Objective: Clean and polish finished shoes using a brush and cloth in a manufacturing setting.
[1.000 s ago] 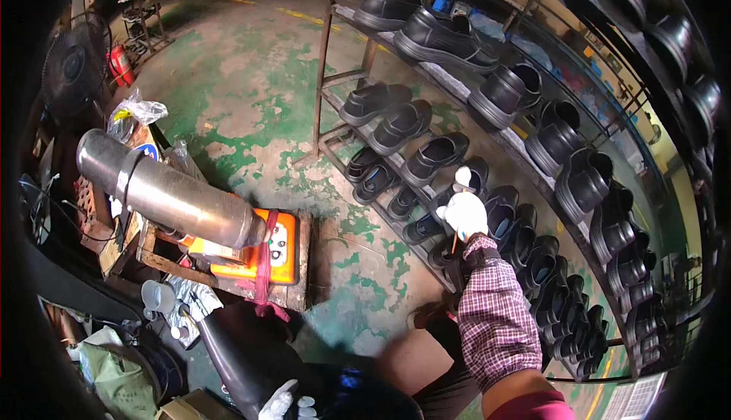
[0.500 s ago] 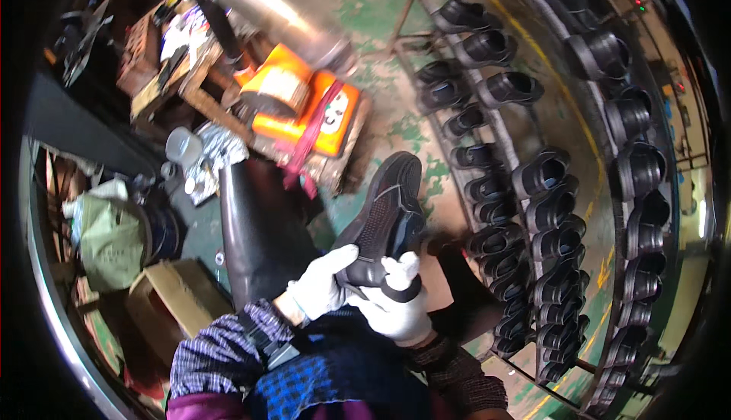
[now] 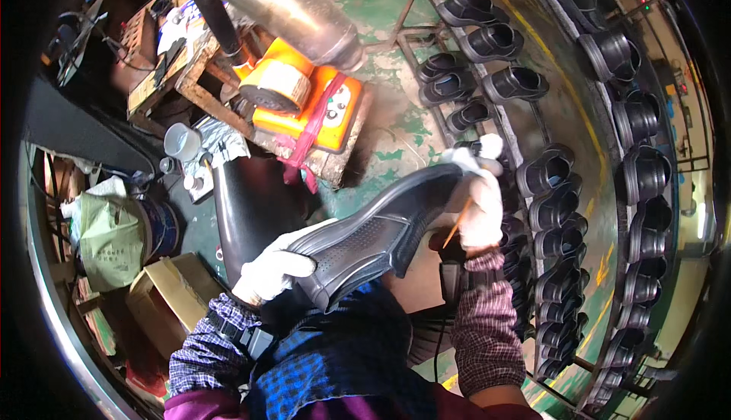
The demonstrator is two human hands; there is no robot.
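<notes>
A black slip-on shoe [image 3: 365, 229] with perforated sides and a thick sole lies tilted across my lap, its toe to the upper right. My left hand [image 3: 276, 269], in a white glove, grips it at the heel end, thumb over the upper. At the toe is my right hand [image 3: 481, 191], also white-gloved, with its fingers closed and touching the shoe. A thin orange-brown stick [image 3: 457, 223] pokes out below that hand's fingers; its other end is hidden. A smooth black boot-shaped form [image 3: 255, 210] stands just beyond my left hand.
Racks to the right carry rows of black shoes [image 3: 560, 207]. Ahead, an orange machine [image 3: 339, 119] with pink tape sits on a block, near a shiny metal cylinder [image 3: 282, 1]. Left are a clear plastic cup [image 3: 183, 141], a cardboard box [image 3: 171, 294] and a green-covered bucket [image 3: 110, 226].
The shoe has turned from pointing away to lying toe-right across me. My right hand has moved from the heel end up and right to the toe; my left has shifted left. The stick now shows.
</notes>
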